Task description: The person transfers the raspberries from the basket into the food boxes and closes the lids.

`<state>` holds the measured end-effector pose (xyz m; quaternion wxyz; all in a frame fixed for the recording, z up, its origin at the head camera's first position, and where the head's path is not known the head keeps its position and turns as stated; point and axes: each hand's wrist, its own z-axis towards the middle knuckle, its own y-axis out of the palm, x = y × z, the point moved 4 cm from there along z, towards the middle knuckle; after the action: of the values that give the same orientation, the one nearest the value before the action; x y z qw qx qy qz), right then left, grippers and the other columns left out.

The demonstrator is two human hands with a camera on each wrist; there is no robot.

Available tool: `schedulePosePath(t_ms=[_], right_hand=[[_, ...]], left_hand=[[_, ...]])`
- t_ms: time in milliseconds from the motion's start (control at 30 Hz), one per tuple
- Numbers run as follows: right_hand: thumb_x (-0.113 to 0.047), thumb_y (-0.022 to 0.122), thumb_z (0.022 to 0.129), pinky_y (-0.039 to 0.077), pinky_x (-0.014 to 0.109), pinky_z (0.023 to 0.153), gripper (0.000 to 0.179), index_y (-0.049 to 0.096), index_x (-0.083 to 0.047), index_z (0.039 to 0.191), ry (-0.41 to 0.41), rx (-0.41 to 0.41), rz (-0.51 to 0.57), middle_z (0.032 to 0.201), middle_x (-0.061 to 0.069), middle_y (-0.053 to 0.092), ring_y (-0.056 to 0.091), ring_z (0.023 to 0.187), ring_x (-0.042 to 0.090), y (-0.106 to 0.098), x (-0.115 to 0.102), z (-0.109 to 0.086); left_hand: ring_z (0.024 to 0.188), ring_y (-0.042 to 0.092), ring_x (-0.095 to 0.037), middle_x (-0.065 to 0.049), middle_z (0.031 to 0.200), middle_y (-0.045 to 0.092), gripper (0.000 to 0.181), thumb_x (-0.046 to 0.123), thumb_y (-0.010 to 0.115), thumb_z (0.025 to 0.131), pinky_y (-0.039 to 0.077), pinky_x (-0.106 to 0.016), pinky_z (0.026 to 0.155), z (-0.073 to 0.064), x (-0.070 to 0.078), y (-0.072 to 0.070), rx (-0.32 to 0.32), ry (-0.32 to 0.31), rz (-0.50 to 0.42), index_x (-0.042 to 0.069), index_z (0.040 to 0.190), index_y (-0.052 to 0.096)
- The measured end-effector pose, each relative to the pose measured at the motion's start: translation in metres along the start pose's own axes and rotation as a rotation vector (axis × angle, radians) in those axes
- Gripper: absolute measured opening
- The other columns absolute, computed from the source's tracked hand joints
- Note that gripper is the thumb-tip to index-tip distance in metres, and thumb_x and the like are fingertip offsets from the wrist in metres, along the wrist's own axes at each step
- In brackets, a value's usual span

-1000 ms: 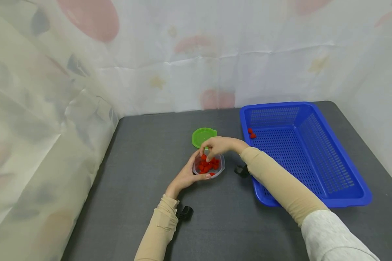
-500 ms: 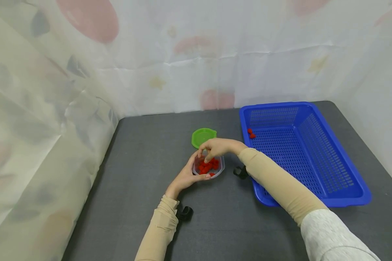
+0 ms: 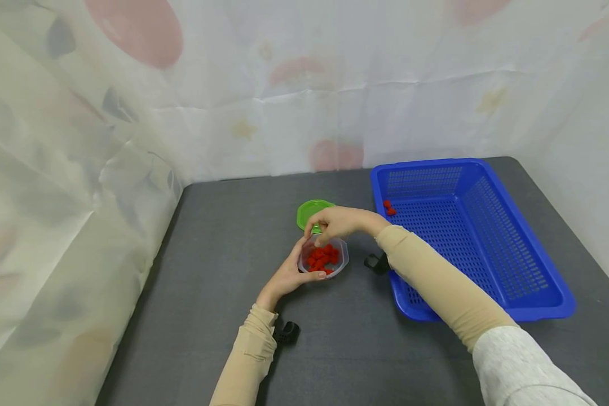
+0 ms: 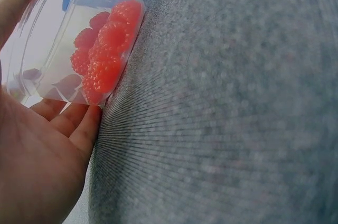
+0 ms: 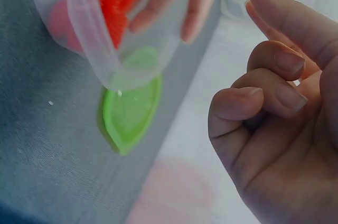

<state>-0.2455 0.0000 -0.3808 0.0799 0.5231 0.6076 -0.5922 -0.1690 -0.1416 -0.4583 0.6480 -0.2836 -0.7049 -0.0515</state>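
Observation:
A clear plastic tub point(image 3: 341, 265) holds several red raspberries point(image 3: 322, 257) on the dark tabletop. My left hand point(image 3: 286, 276) grips its left side, thumb along the near rim; the left wrist view shows the other fingers around the wall and raspberries point(image 4: 105, 49) through the plastic. My right hand point(image 3: 341, 221) hovers just over the tub's far-left rim, fingers bent and pointing down. In the right wrist view, the right hand point(image 5: 285, 113) has three curled fingers, its thumb hiding most of the index finger. No raspberry shows at its fingertips, though the space behind the thumb is hidden.
A round green lid point(image 3: 307, 211) lies just behind the tub, partly under the right hand. To the right stands a large blue basket point(image 3: 467, 242) with a few raspberries point(image 3: 389, 207) in its far-left corner. Patterned white sheeting point(image 3: 294, 129) hangs behind the table.
My right hand has risen a little from inside the tub toward its far rim. A raspberry seen near its fingers one second ago no longer shows there. The left hand keeps its place.

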Motion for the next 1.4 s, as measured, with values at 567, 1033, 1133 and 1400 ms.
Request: schedulePosePath(t_ms=[567,1033,1133,1400], right_hand=[[-0.028,0.064,0.088,0.036,0.030,0.056,0.029,0.061,-0.022,0.116,0.020,0.283,0.121,0.063,0.001,0.043,0.033,0.051,0.013,-0.053,0.022,-0.056],[-0.030,0.064,0.089,0.034,0.032,0.060,0.035,0.058,-0.020,0.121,0.199,0.503,0.203,0.065,0.000,0.037,0.032,0.055,0.014,-0.077,0.088,-0.094],[-0.029,0.063,0.089,0.034,0.033,0.063,0.036,0.057,-0.018,0.123,0.232,0.522,0.212,0.067,0.002,0.038,0.034,0.059,0.016,-0.076,0.105,-0.098],[-0.034,0.059,0.091,0.038,0.044,0.079,0.041,0.054,-0.014,0.127,0.312,0.526,0.193,0.101,0.014,0.050,0.045,0.095,0.031,-0.061,0.140,-0.106]], left_hand=[[0.137,0.035,-0.019,-0.002,0.146,0.037,0.098,0.024,0.077,0.076,0.025,-0.047,0.113,0.015,-0.030,0.000,0.053,0.007,0.038,0.026,0.150,0.013],[0.135,0.038,-0.017,0.000,0.143,0.041,0.098,0.024,0.080,0.073,0.026,-0.045,0.113,0.013,-0.030,-0.001,0.075,0.039,0.049,0.026,0.149,0.017],[0.135,0.036,-0.017,0.000,0.144,0.040,0.098,0.025,0.079,0.074,0.026,-0.046,0.113,0.012,-0.030,-0.002,0.076,0.040,0.056,0.026,0.149,0.017],[0.138,0.032,-0.029,-0.015,0.147,0.034,0.094,0.014,0.075,0.078,0.024,-0.047,0.114,0.002,0.000,0.000,0.025,0.029,0.025,0.017,0.150,0.014]])
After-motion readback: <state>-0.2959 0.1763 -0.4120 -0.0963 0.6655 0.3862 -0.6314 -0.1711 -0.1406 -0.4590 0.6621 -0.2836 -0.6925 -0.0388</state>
